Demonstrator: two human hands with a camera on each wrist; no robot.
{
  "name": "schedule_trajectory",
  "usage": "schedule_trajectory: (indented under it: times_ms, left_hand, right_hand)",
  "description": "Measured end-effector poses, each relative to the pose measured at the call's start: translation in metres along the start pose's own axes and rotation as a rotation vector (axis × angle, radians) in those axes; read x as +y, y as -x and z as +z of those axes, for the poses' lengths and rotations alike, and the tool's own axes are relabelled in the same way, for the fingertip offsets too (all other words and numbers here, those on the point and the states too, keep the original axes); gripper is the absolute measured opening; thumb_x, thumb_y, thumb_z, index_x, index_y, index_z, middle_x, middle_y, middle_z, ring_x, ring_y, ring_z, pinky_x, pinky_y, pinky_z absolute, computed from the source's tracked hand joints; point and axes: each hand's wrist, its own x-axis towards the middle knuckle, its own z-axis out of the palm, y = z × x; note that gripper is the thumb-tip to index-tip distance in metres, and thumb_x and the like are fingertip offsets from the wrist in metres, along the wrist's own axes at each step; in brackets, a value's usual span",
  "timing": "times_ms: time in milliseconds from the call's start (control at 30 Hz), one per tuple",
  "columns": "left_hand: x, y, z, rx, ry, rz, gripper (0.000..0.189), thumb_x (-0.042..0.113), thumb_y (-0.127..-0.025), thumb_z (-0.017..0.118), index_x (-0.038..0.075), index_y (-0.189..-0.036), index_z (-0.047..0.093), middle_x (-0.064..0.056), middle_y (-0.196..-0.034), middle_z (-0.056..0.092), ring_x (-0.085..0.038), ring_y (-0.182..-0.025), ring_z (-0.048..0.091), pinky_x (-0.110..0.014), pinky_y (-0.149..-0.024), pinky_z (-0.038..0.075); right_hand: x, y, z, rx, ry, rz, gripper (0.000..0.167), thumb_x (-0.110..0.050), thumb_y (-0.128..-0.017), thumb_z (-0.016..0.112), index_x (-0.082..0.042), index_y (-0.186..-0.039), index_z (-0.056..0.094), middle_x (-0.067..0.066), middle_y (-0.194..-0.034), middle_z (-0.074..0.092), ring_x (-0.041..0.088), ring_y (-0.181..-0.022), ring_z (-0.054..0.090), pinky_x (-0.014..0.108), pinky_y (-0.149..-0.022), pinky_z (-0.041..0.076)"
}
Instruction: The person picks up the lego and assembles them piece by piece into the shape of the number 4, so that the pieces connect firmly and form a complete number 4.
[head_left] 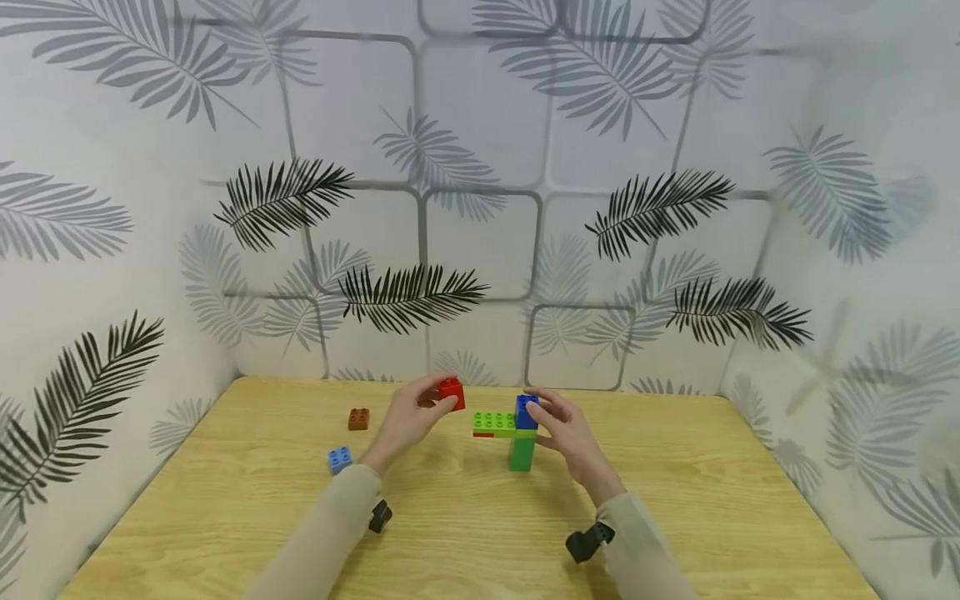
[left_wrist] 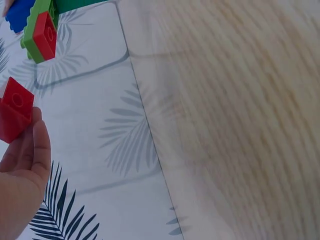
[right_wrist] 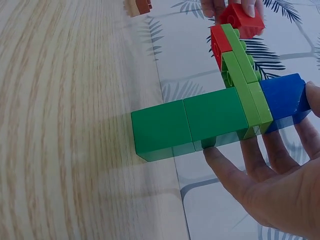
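Observation:
My left hand (head_left: pixel 407 423) pinches a red toy building brick (head_left: pixel 452 394) in the air, left of a small brick tower. The tower has two stacked green bricks (right_wrist: pixel 190 124) at its base, with light green bricks (head_left: pixel 493 422) across them that stick out leftward. Under the outer end of this arm sits a red brick (right_wrist: pixel 221 46). A blue brick (head_left: pixel 527 412) tops the tower above the green column. My right hand (head_left: pixel 573 435) holds the tower from the right, thumb on the blue brick and fingers along the far side.
On the wooden table (head_left: pixel 450 533), a brown brick (head_left: pixel 358 418) and a light blue brick (head_left: pixel 340 459) lie left of my left hand. A leaf-patterned wall (head_left: pixel 480 250) rises behind the table's far edge and along both sides.

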Motion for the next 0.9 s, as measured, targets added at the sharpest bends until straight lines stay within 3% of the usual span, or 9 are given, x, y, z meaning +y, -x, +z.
schedule_trajectory:
  times_ms: [133,267,467,667,767,900]
  left_hand:
    - [0.004,0.002,0.007,-0.019,0.042,-0.007,0.042,0.019,-0.092,0.069,0.021,-0.134,0.061,-0.005,-0.115,0.067,-0.017,-0.095,0.065,-0.030,-0.080,0.056]
    - [0.010,0.005,0.014,-0.037,0.066,0.029,0.043,0.015,-0.093,0.068,0.017,-0.136,0.060,-0.009,-0.117,0.067,-0.021,-0.096,0.067,-0.032,-0.080,0.057]
    - [0.013,0.006,0.026,-0.076,-0.031,0.147,0.045,0.012,-0.093,0.067,0.012,-0.137,0.058,-0.009,-0.122,0.064,-0.020,-0.100,0.068,-0.031,-0.089,0.056]
    - [0.011,0.006,0.034,-0.140,-0.164,0.257,0.044,0.016,-0.096,0.064,0.016,-0.139,0.056,-0.005,-0.130,0.060,-0.018,-0.108,0.063,-0.034,-0.092,0.054]
    - [0.010,0.005,0.034,-0.164,-0.174,0.297,0.044,0.016,-0.098,0.061,0.018,-0.141,0.055,-0.004,-0.134,0.058,-0.019,-0.111,0.061,-0.034,-0.091,0.055]
    - [0.011,0.005,0.034,-0.193,-0.157,0.299,0.050,0.015,-0.096,0.064,0.019,-0.144,0.051,-0.005,-0.135,0.057,-0.021,-0.112,0.061,-0.034,-0.089,0.056]
  right_hand:
    - [0.000,0.002,-0.001,-0.002,-0.014,0.005,0.047,-0.036,-0.097,0.061,-0.014,-0.138,0.055,0.016,-0.133,0.056,0.027,-0.117,0.059,0.056,-0.102,0.045]
    - [0.001,0.003,-0.001,0.002,-0.023,0.008,0.047,-0.038,-0.096,0.063,-0.015,-0.137,0.057,0.015,-0.132,0.058,0.025,-0.115,0.060,0.056,-0.101,0.046]
    - [0.003,0.003,-0.001,0.007,-0.027,0.013,0.046,-0.036,-0.096,0.063,-0.015,-0.137,0.057,0.014,-0.132,0.058,0.025,-0.115,0.059,0.054,-0.100,0.047]
    - [0.001,0.003,0.000,0.006,-0.016,0.021,0.050,-0.037,-0.097,0.062,-0.013,-0.139,0.054,0.015,-0.134,0.057,0.026,-0.117,0.059,0.055,-0.101,0.046]
    - [0.000,0.002,-0.001,0.004,-0.014,0.016,0.050,-0.038,-0.096,0.062,-0.013,-0.139,0.055,0.014,-0.134,0.057,0.024,-0.115,0.059,0.055,-0.101,0.047]
    - [0.000,0.000,-0.002,-0.005,-0.014,0.005,0.052,-0.039,-0.096,0.062,-0.012,-0.140,0.053,0.015,-0.134,0.057,0.024,-0.116,0.059,0.056,-0.102,0.046]
